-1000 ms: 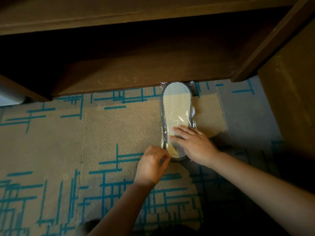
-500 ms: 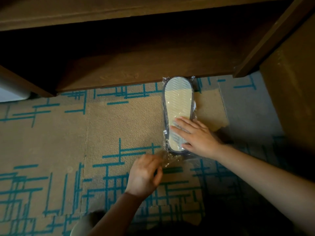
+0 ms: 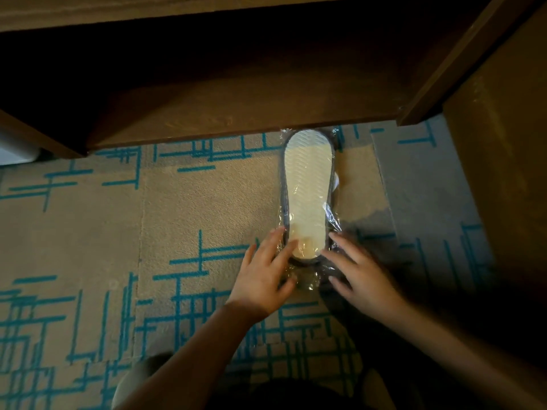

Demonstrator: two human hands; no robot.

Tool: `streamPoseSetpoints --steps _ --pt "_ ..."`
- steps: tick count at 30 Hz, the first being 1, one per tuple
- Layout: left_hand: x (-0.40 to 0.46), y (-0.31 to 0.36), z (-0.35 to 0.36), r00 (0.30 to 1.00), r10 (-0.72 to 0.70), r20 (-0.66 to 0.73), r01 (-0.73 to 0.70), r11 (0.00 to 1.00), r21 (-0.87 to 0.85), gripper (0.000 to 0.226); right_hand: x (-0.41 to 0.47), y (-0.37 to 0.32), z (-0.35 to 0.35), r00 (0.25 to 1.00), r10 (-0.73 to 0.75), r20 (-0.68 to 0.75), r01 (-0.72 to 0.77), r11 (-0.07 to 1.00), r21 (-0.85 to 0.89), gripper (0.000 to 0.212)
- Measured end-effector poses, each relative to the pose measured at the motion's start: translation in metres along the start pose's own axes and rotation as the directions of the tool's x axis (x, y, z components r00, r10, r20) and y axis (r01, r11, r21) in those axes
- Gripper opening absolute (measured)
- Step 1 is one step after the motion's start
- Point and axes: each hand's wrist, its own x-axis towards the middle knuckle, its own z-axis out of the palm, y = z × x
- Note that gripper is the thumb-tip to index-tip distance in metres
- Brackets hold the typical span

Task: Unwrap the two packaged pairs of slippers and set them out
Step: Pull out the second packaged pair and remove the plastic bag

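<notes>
Slippers [image 3: 307, 193] lie sole-up in clear wrap on the carpet [image 3: 183, 208], toe against the shelf base. Left hand [image 3: 263, 276] lies spread flat on the heel; right hand [image 3: 359, 278] rests splayed beside it. Pin the heel, then peel the loose film [image 3: 306, 279] back gently.

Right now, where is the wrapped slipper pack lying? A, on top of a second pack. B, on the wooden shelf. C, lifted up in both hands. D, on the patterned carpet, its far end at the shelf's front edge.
D: the slipper pack lies sole-up on the carpet, its far end at the wooden shelf's edge, with the left hand and right hand at its near end.
</notes>
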Motion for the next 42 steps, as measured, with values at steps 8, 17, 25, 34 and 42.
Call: streamPoseSetpoints --steps 8,17,25,34,42 --pt "-0.001 0.069 0.006 0.541 -0.729 0.42 0.364 -0.247 -0.898 0.012 0.022 -0.008 -0.004 0.85 0.526 -0.014 -0.431 0.71 0.557 0.048" --pt "0.014 0.073 0.008 0.481 -0.557 0.677 0.222 -0.67 -0.709 0.006 0.071 -0.001 -0.011 0.656 0.682 0.323 -0.628 0.256 0.735 0.046" --pt "0.02 0.071 0.0 0.554 -0.588 0.59 0.117 -0.646 -0.754 0.007 0.07 -0.003 -0.006 0.679 0.629 0.379 -0.579 0.141 0.803 0.016" --pt "0.011 0.064 -0.005 0.717 -0.512 0.473 0.181 -0.519 -0.836 0.03 0.08 -0.001 -0.021 0.743 0.523 0.417 -0.462 -0.05 0.886 0.015" --pt "0.006 0.061 -0.013 0.771 -0.451 0.449 0.22 -0.474 -0.853 0.036 0.09 -0.001 -0.027 0.743 0.574 0.344 -0.395 -0.039 0.918 0.015"
